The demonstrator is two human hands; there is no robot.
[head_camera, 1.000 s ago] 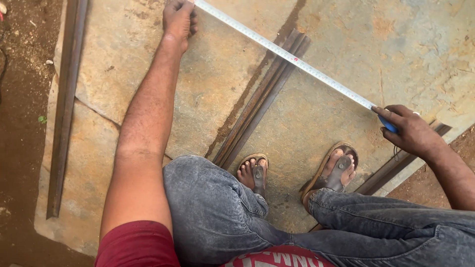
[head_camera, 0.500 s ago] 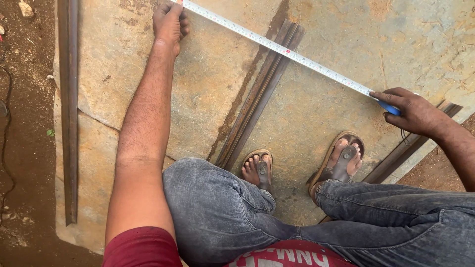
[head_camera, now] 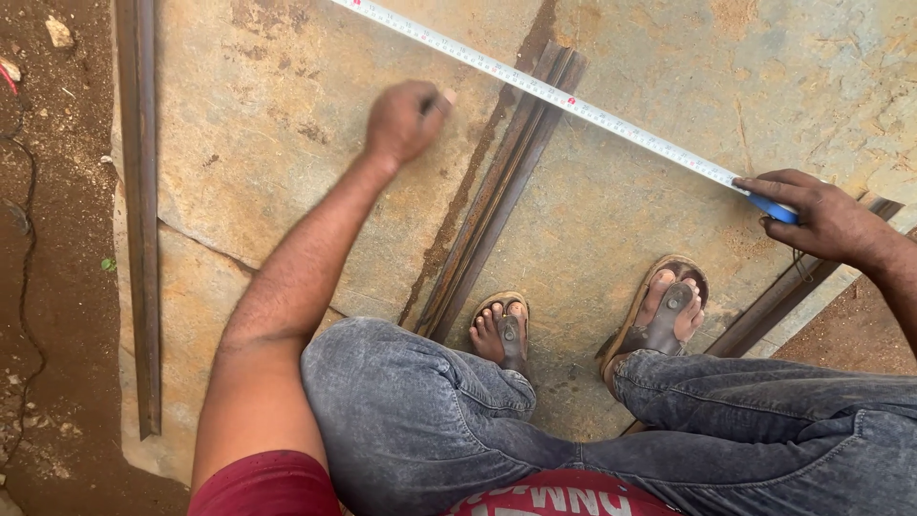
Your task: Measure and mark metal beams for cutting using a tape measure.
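Observation:
I squat on a flat stone slab (head_camera: 287, 143). A white measuring tape (head_camera: 573, 103) lies stretched across it from the top left to my right hand (head_camera: 826, 222), which pins the tape's blue case (head_camera: 776, 207) against the slab. My left hand (head_camera: 403, 119) hovers over the slab just below the tape, apart from it. Its fingers are curled into a fist around a small pale piece (head_camera: 445, 96) that sticks out at the thumb. A pair of rusty metal bars (head_camera: 497, 191) runs under the tape between my hands.
Another long metal bar (head_camera: 140, 220) lies along the slab's left edge, beside bare dirt (head_camera: 48, 287). A third bar (head_camera: 793, 296) lies under my right wrist at the slab's right edge. My sandalled feet (head_camera: 501, 330) stand on the slab.
My left hand has left the far end of the tape and drawn back toward me, now in a fist. The tape stays stretched and my right hand still holds its case.

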